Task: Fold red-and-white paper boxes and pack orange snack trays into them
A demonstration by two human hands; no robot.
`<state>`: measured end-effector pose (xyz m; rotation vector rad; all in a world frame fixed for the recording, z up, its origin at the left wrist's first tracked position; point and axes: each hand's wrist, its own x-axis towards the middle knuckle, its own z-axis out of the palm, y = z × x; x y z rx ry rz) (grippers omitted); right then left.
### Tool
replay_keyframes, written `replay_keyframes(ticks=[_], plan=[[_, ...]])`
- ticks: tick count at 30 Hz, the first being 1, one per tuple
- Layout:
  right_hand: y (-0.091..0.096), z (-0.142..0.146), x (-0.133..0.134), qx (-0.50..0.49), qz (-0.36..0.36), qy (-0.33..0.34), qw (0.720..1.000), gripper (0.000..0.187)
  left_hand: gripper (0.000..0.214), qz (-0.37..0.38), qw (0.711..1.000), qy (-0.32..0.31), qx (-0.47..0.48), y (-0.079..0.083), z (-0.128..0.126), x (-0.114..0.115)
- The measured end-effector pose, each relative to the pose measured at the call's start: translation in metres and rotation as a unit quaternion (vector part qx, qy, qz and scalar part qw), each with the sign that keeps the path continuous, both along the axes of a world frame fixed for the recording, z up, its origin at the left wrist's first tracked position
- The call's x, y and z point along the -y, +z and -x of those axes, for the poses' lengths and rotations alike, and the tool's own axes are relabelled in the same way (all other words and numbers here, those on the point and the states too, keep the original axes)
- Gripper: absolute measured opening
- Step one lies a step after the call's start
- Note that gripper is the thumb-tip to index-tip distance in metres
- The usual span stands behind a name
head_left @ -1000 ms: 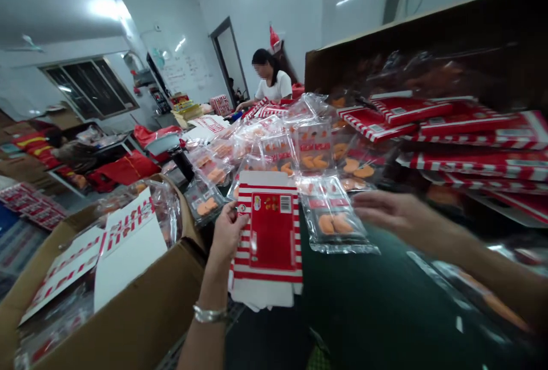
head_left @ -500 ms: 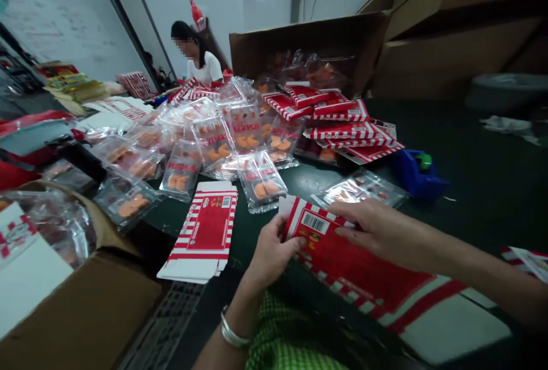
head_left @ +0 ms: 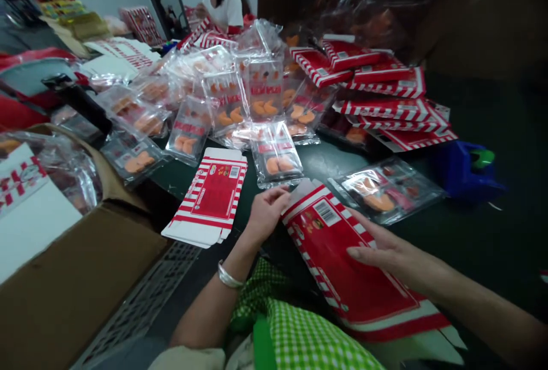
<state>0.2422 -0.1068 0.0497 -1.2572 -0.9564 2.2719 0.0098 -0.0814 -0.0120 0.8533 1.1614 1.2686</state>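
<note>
A red carton with white stripes and a barcode [head_left: 342,256] lies slanted in front of me, its white flaps open at both ends. My right hand [head_left: 385,247] grips its right long edge, thumb on the printed face. At the far end flap, my left hand [head_left: 268,210] has its fingers curled in a pinch against the carton's corner. To the left lies a small stack of flat cartons of the same print [head_left: 212,196]. Beyond the hands, a clear pack with orange pieces [head_left: 278,159] rests on the dark table, and another clear pack [head_left: 387,190] lies to its right.
Many clear packs [head_left: 222,101] are heaped at the centre back. Filled striped cartons [head_left: 385,107] are piled at the right, near a blue tape dispenser [head_left: 466,173]. A cardboard box [head_left: 85,278] stands at the left. Another person [head_left: 226,7] sits across the table.
My view has tipped downward. The left hand has moved from gripping the carton's side to its end flap, and the right hand has slid down along the edge.
</note>
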Motion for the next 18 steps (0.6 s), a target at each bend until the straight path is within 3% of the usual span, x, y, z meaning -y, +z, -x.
replay_keyframes(ticks=[2, 3, 5, 7, 8, 10, 14, 18], plan=[[0.006, -0.006, 0.003, 0.016, 0.009, -0.047, 0.999, 0.105, 0.026, 0.013, 0.995, 0.093, 0.024, -0.005, -0.002, 0.014], [0.008, -0.009, 0.004, 0.026, 0.002, -0.067, 0.997, 0.106, 0.034, 0.039, 0.993, 0.095, 0.06, -0.007, -0.007, 0.022], [0.009, -0.011, 0.005, 0.049, -0.035, -0.091, 0.994, 0.11, 0.053, 0.089, 0.982, 0.017, 0.166, -0.009, -0.024, 0.037], [0.004, -0.009, 0.005, 0.08, -0.112, -0.099, 0.986, 0.114, 0.069, 0.084, 0.964, -0.079, 0.238, -0.008, -0.046, 0.044], [0.001, -0.008, 0.004, 0.097, -0.155, -0.101, 0.978, 0.115, 0.073, 0.07, 0.963, -0.096, 0.243, -0.006, -0.056, 0.044], [-0.004, -0.008, 0.002, 0.115, -0.201, -0.099, 0.968, 0.11, 0.068, 0.052, 0.975, -0.072, 0.205, -0.001, -0.068, 0.041], [-0.008, -0.022, -0.006, 0.003, -0.132, -0.091, 0.987, 0.088, 0.058, 0.066, 0.985, -0.069, 0.146, 0.01, -0.068, 0.034], [-0.01, -0.038, -0.007, -0.097, -0.136, -0.092, 0.982, 0.068, 0.061, 0.064, 0.983, -0.105, 0.138, 0.017, -0.062, 0.037]])
